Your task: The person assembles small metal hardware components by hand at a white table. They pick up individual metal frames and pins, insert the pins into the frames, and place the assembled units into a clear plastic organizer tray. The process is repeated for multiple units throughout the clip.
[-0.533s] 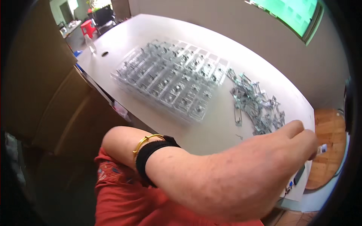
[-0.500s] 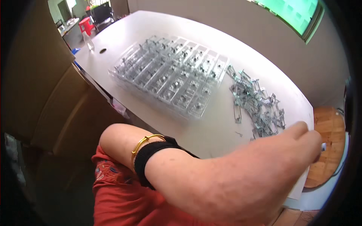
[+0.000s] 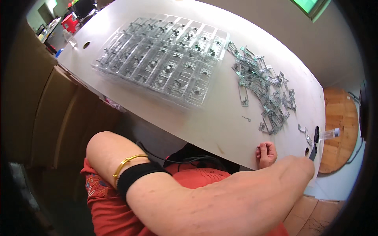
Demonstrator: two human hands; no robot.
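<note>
My left arm crosses the lower picture to the right, with a gold bangle [image 3: 130, 159] and a black band [image 3: 141, 179] around it. At its far end my left hand [image 3: 302, 166] is bent away, so its fingers are hidden. A slim black tool [image 3: 314, 152] lies just beyond it; I cannot tell whether they touch. Over the table's near edge my right hand [image 3: 267, 156] is curled, fingers closed; what they hold, if anything, is too small to name. Ahead of it lies a tangled pile of metal brackets [image 3: 260, 84], with a few loose brackets [image 3: 305, 133] nearer the right edge.
Stacked clear plastic trays [image 3: 157, 69] with small metal parts in their compartments stand on the white table [image 3: 173, 122]. A small clear bottle [image 3: 330, 133] lies at the right edge by a round wooden board [image 3: 341, 126]. Another bottle [image 3: 70, 38] stands far left.
The table has shifted up and left in the picture. My left hand has drawn lower, uncovering the bottle, black tool and loose brackets. My right hand now shows at the table's edge.
</note>
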